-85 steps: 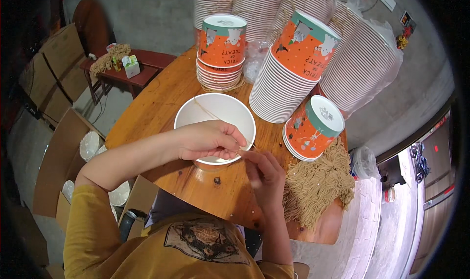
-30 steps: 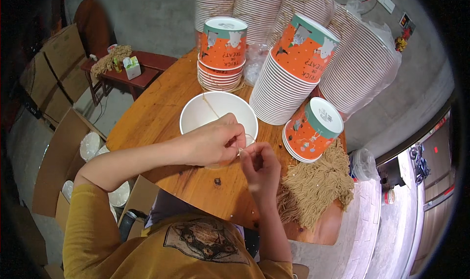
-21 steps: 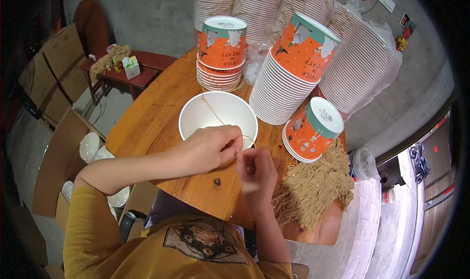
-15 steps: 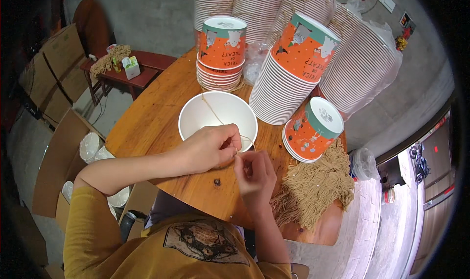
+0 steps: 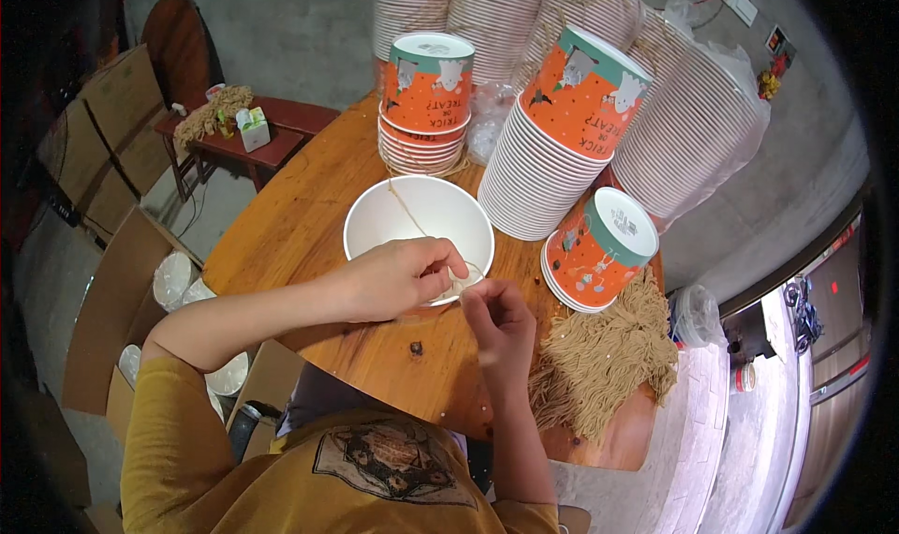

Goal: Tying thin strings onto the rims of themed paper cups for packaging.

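Observation:
A white paper tub (image 5: 373,223) stands upright with its mouth up in front of me. A thin tan string (image 5: 405,208) hangs over its far rim and runs across the inside to my hands. At the near rim, my left hand (image 5: 407,276) has its fingers curled in a pinch on the string. Just right of it, my right hand (image 5: 503,323) is closed, with thumb and forefinger pinched together on the string by the rim. The exact spot between the fingertips is partly hidden.
Upside-down orange tubs are stacked at the back left (image 5: 429,98), in a tall leaning pile (image 5: 543,173), and at right (image 5: 599,253). A bundle of tan strings (image 5: 604,365) lies at the wooden table's (image 5: 281,225) right edge. Bagged white stacks (image 5: 693,112) stand behind.
My right hand has moved slightly right and up, and its fingers have drawn closer together. My left fingers have shifted a little at the rim. The tub has barely moved.

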### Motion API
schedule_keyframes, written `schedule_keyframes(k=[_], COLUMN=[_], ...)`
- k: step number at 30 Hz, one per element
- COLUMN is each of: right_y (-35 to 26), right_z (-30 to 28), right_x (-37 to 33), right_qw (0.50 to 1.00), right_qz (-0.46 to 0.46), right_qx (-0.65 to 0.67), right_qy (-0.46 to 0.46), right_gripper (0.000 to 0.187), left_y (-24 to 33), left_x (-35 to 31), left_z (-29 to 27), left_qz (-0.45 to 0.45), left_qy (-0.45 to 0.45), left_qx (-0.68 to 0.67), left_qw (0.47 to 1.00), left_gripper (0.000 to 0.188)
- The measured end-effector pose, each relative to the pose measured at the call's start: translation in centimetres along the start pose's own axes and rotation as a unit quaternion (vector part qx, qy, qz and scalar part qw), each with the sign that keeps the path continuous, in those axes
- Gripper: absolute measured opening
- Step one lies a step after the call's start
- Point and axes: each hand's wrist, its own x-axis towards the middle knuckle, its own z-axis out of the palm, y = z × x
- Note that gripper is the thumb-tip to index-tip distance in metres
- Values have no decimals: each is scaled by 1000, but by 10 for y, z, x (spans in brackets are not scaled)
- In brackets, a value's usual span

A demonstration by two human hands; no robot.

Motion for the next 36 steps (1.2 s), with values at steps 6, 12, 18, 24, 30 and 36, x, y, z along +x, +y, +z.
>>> schedule_keyframes(k=[6, 12, 18, 24, 30, 36], right_y=[4, 6, 14, 7, 3, 2], right_z=[0, 1, 1, 1, 2, 1], right_x=[1, 2, 3, 0, -1, 0], right_qw=[1000, 999, 988, 970, 958, 955], right_qz=[-17, -29, -96, -131, -168, -180], right_qx=[5, -24, -118, -204, -232, -236], right_qy=[-5, -6, 9, 22, 22, 13], right_gripper=[6, 7, 9, 13, 16, 17], left_y=[9, 7, 9, 17, 19, 16], left_x=[1, 2, 2, -3, -3, 0], left_z=[-3, -5, -3, 3, 2, 4], left_qz=[-37, -33, 45, 90, 1, 0], left_qy=[-46, -35, 1, 62, 44, 48], left_qx=[-36, 2, 106, 188, 82, 10], left_qw=[998, 999, 993, 976, 996, 999], left_gripper=[23, 20, 11, 7, 8, 7])
